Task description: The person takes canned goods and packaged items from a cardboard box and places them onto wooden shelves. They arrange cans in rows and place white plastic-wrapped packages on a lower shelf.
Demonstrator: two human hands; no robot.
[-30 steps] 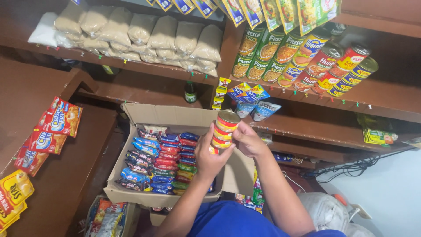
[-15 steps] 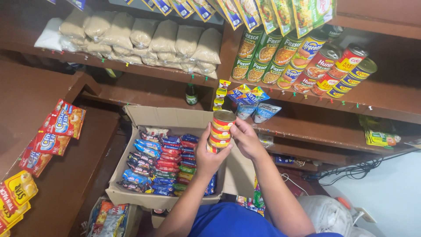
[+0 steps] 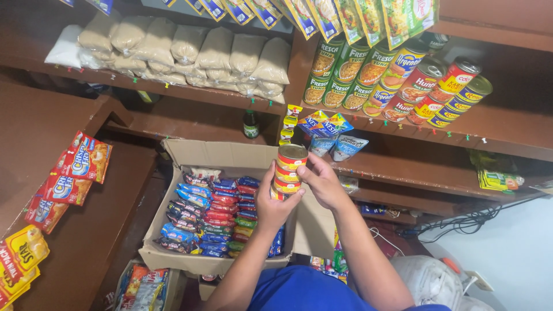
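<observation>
1. Snack packets (image 3: 72, 173), red and orange, hung at 9 o'clock of the scene on the brown side wall.
2. Cardboard box (image 3: 224, 154), flaps open, sat below centre; rows of small blue, red and green sachets (image 3: 222, 216) filled it.
3. Left hand (image 3: 275, 203) gripped the stack of cans from its 7 o'clock side, fingers wrapped about the lower cans.
4. Stack of cans (image 3: 288, 171), red and yellow with gold lids, stood upright between both hands, above the box's right edge.
5. Right hand (image 3: 322, 183) pressed against the stack from its 3 o'clock side, fingers closed on it.
6. Dark bottle (image 3: 250, 124) stood at 11 o'clock of the stack, on the shelf behind the box.
7. Shelved tins (image 3: 397, 78), green, yellow and red, lay stacked on their sides at 1 o'clock of the stack.
</observation>
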